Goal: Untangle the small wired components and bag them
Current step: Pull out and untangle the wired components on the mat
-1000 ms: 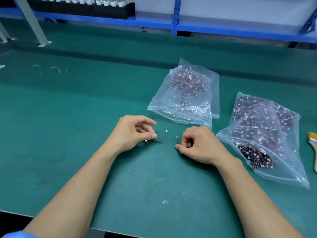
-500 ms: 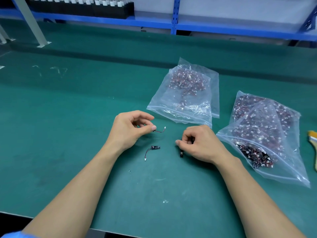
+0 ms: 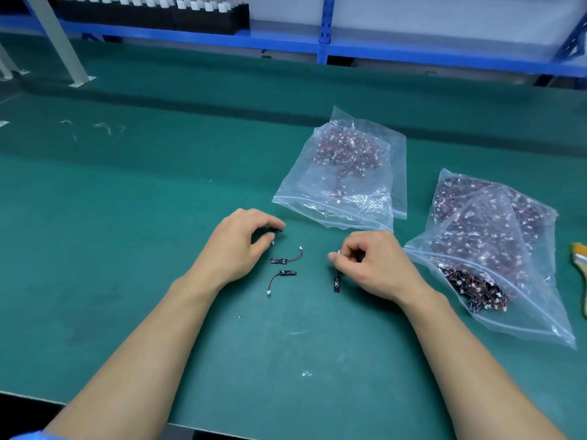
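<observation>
Green mat (image 3: pixel 158 217); left hand (image 3: pixel 238 249) and right hand (image 3: pixel 374 265) fingers each pinch a component (image 3: pixel 336 282); loose components (image 3: pixel 279 260) lie between.

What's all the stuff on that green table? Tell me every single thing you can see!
Table mat: one, green, under everything.
Middle bag: one, clear, holds reddish wired bits, behind the hands.
Right bags: seemingly two overlapping, clear, stuffed with dark red bits, at right.
Loose components: two, black with red-black wires and white plugs, on the mat between the hands.
Left-hand component: one, black, at the fingertips.
Right-hand component: one, black, dangling.
Brush: one, yellowish, right edge, cut off.
Shelf rack: one, blue, at the back.
Tray of parts: one, black with white tops, top left.
Metal leg: one, grey, back left.
Left hand: one, pinching its component.
Right hand: one, pinching its component's wire.
</observation>
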Available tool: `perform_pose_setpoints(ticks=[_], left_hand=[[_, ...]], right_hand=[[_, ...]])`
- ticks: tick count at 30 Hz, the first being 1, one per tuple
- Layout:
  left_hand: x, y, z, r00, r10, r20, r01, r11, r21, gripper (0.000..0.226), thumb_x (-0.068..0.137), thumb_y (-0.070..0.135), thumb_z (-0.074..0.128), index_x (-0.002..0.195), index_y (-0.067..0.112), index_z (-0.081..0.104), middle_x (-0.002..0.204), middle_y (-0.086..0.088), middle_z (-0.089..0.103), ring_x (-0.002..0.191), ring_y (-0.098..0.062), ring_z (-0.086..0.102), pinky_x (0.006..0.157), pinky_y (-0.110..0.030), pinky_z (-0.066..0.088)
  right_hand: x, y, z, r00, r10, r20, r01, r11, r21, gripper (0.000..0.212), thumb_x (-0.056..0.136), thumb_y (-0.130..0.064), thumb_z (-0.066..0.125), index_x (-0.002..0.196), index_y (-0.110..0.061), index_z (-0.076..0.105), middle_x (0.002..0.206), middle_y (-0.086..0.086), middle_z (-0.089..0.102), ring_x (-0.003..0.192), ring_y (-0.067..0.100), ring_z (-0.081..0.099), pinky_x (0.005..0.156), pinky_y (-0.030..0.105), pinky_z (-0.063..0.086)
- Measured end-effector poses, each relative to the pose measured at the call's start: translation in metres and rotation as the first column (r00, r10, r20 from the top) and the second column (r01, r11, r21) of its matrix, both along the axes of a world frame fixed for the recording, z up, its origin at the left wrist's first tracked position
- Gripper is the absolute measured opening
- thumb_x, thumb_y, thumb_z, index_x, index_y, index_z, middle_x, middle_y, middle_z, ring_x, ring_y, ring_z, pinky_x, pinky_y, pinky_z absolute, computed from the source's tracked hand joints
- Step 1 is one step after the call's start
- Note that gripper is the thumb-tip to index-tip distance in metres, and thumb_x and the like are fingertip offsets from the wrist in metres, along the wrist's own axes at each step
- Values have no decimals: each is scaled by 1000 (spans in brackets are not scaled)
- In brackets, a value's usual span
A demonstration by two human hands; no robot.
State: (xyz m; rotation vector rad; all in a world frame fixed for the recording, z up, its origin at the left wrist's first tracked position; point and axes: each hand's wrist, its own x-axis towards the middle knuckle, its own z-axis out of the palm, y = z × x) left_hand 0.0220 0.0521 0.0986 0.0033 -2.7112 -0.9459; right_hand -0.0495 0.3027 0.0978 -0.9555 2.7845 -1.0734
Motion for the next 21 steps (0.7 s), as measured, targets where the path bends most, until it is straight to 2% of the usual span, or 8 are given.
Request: perform_pose_setpoints(ticks=[2, 5, 10, 15, 17, 21], left_hand=[[0, -2, -1, 1000, -4, 25, 6, 998, -58, 21, 93, 13, 67, 104, 29, 75, 107, 17, 67, 99, -9, 50, 91, -28, 43], [1, -9, 0, 1000, 20, 9, -19, 995, -95, 21, 89, 14, 71, 94, 33, 77, 98, 18, 67, 93, -10, 48, 85, -29, 44], [4, -17, 1, 995, 88, 36, -83, 988, -130, 14, 87, 23, 76, 92, 36, 76, 84, 22, 61, 89, -12, 45, 78, -38, 49], [3, -14, 0, 999, 10, 46, -6, 996, -92, 30, 92, 24, 69, 119, 36, 66, 111, 19, 53, 104, -6, 44, 90, -27, 40], [1, -13, 1, 998, -5, 68, 14, 991, -131, 26, 94, 21, 66, 117, 34, 69, 114, 16, 54, 105, -9, 45, 92, -28, 40], [3, -14, 5, 998, 53, 28, -47, 984, -170, 12, 90, 21, 73, 98, 28, 78, 90, 11, 59, 84, -12, 50, 82, -35, 47]], right_hand=[[0, 0, 0, 1000, 0, -2, 0, 1000, 3, 34, 84, -29, 75, 57, -19, 58, 58, -10, 56, 58, 8, 47, 60, 28, 42], [0, -1, 0, 1000, 1, -1, -1, 1000, -4, 32, 84, -29, 75, 58, -18, 59, 58, -10, 57, 58, 8, 48, 60, 28, 43], [-1, 0, 0, 1000, -2, -8, 2, 1000, 2, 35, 85, -30, 75, 55, -24, 56, 58, -12, 55, 58, 7, 48, 60, 27, 39], [-1, 0, -1, 1000, -1, -17, 1, 1000, 3, 36, 85, -32, 75, 55, -27, 55, 58, -12, 56, 59, 8, 49, 59, 25, 38], [-1, 0, -1, 1000, -1, -19, 1, 1000, 1, 36, 84, -32, 75, 55, -27, 56, 58, -12, 56, 59, 7, 50, 59, 25, 39], [-1, 0, -2, 1000, 4, -13, -4, 1000, -2, 33, 84, -33, 76, 56, -25, 58, 59, -12, 58, 59, 8, 50, 60, 27, 43]])
